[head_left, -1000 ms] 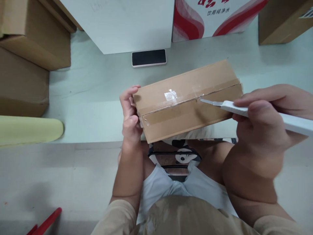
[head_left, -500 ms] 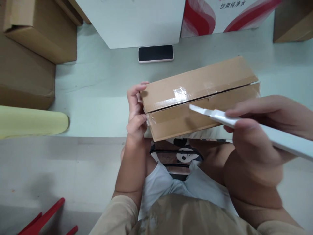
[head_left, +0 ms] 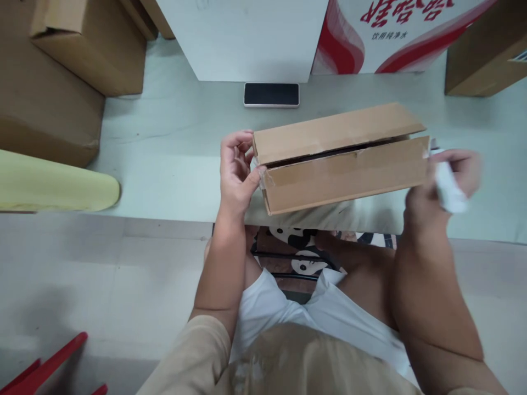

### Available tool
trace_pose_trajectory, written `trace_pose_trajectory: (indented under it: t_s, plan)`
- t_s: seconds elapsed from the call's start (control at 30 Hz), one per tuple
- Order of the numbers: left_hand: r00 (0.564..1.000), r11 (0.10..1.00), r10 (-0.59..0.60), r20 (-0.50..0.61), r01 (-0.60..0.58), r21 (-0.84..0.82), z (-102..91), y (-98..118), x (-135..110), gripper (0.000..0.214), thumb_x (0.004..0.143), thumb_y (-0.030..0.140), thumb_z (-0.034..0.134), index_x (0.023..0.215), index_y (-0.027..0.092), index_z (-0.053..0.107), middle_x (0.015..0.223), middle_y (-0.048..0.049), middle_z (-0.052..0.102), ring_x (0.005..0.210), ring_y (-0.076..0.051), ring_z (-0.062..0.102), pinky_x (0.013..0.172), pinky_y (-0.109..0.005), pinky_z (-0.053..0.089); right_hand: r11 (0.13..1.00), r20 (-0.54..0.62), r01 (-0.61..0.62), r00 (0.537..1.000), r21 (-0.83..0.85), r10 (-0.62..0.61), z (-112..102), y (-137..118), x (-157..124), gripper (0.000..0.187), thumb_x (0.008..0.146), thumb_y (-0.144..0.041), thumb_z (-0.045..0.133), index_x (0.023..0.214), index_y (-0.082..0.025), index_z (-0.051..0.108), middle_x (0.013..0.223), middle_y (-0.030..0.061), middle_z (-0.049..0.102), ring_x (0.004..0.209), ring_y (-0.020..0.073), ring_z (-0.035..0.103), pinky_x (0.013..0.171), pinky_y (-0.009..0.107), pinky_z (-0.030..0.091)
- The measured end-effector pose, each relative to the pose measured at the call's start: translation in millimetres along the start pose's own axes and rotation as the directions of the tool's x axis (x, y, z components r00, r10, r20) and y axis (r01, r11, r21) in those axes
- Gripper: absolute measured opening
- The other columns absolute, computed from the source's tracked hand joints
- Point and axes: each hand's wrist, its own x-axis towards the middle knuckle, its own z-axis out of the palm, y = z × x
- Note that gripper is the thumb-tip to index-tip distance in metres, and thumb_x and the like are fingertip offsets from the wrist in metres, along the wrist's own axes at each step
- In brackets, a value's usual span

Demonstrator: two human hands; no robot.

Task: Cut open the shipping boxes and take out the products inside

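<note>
A long brown cardboard box (head_left: 341, 164) lies on the pale table (head_left: 173, 164) in front of me, its two top flaps parted along a dark slit. My left hand (head_left: 236, 170) grips the box's left end, fingers curled on the flap edge. At the box's right end my right hand (head_left: 448, 181) is closed around a white utility knife (head_left: 447, 189), which is blurred by motion; its blade does not show.
A black phone (head_left: 271, 94) lies behind the box. A white panel (head_left: 247, 38) and a red-and-white carton (head_left: 391, 33) stand at the back. Brown cartons (head_left: 61, 71) are stacked at the left, another (head_left: 486, 55) at the right. A yellow roll (head_left: 53, 186) lies left.
The knife left the taped seam and swung to the box's right end. The flaps have parted along the cut. My left hand kept its hold on the left end.
</note>
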Motion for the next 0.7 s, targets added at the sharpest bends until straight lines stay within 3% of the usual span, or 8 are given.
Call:
trace_pose_trajectory:
  t_s: [0.07,0.2,0.37,0.4,0.47,0.53,0.6,0.7]
  plan:
    - [0.998,1.000,0.012,-0.059,-0.011,0.005,2.3,-3.8,1.1,0.073,0.071,0.084,0.073,0.120,0.033,0.055,0.128,-0.0070,0.058,0.126,-0.029,0.061,0.107,-0.046,0.052,0.989,-0.047,-0.009,0.999,-0.144,0.003,6.7,7.4,-6.9,0.029,0.076,-0.037,0.086,0.071,-0.031,0.058,0.052,-0.0047,0.049,0.040,0.0101,0.032,0.039,0.031,0.012]
    - [0.982,1.000,0.024,-0.186,-0.023,0.008,9.8,-4.1,2.3,0.058,0.076,0.078,0.075,0.093,0.025,0.060,0.114,-0.0055,0.060,0.118,-0.025,0.062,0.105,-0.043,0.052,0.925,0.096,-0.183,0.969,-0.332,0.227,-6.9,26.5,-11.0,0.030,0.070,-0.010,0.082,0.066,-0.031,0.061,0.042,-0.0091,0.047,0.030,0.0071,0.022,0.035,0.032,0.006]
    - [0.962,1.000,0.005,-0.274,0.001,0.020,15.9,1.9,4.9,0.055,0.080,0.074,0.074,0.076,0.020,0.063,0.106,-0.0057,0.060,0.114,-0.024,0.063,0.105,-0.043,0.051,0.770,0.219,-0.400,0.801,-0.496,0.557,-20.8,53.0,6.7,0.047,0.057,0.000,0.084,0.049,-0.031,0.050,0.033,-0.0087,0.038,0.026,0.0072,0.025,0.031,0.033,0.009]
    - [0.961,1.000,0.005,-0.277,0.000,0.019,16.2,3.0,5.7,0.055,0.080,0.074,0.074,0.076,0.020,0.064,0.106,-0.0057,0.060,0.114,-0.024,0.063,0.105,-0.043,0.052,0.763,0.194,-0.394,0.813,-0.513,0.549,-19.2,54.1,9.0,0.049,0.055,0.000,0.085,0.047,-0.031,0.048,0.033,-0.0087,0.036,0.027,0.0073,0.024,0.031,0.033,0.010]
    - [0.964,1.000,-0.001,-0.266,0.006,0.021,16.1,5.3,6.9,0.055,0.080,0.074,0.074,0.078,0.020,0.068,0.107,-0.0061,0.060,0.115,-0.025,0.063,0.106,-0.043,0.052,0.829,0.095,-0.320,0.910,-0.459,0.404,-11.5,49.0,9.3,0.046,0.058,-0.010,0.088,0.048,-0.030,0.048,0.035,-0.0075,0.035,0.032,0.0080,0.028,0.033,0.030,0.014]
    - [0.971,1.000,-0.002,-0.238,0.009,0.027,15.5,7.1,7.2,0.054,0.082,0.075,0.072,0.082,0.021,0.071,0.110,-0.0065,0.059,0.121,-0.026,0.062,0.109,-0.044,0.051,0.931,-0.010,-0.193,0.980,-0.308,0.200,2.1,34.1,4.3,0.028,0.076,-0.034,0.083,0.060,-0.028,0.061,0.051,-0.0013,0.055,0.046,0.0103,0.048,0.040,0.025,0.031]
    - [0.981,0.999,0.013,-0.195,-0.006,0.038,14.8,7.5,7.0,0.052,0.084,0.074,0.070,0.090,0.022,0.073,0.116,-0.0067,0.059,0.125,-0.026,0.060,0.111,-0.046,0.050,0.990,-0.077,-0.095,0.993,-0.102,0.087,20.5,10.4,-2.7,0.032,0.095,-0.055,0.058,0.087,-0.027,0.071,0.087,0.0068,0.073,0.077,0.0158,0.068,0.061,0.026,0.051]
    - [0.992,0.996,0.061,-0.107,-0.053,0.076,14.1,4.7,7.0,0.046,0.087,0.068,0.072,0.106,0.027,0.074,0.126,-0.0066,0.058,0.124,-0.027,0.061,0.104,-0.046,0.054,0.993,-0.147,0.011,0.989,0.121,0.007,49.5,-36.1,-10.8,0.051,0.095,-0.068,0.042,0.104,-0.025,0.068,0.119,0.0109,0.071,0.114,0.0254,0.068,0.095,0.039,0.056]
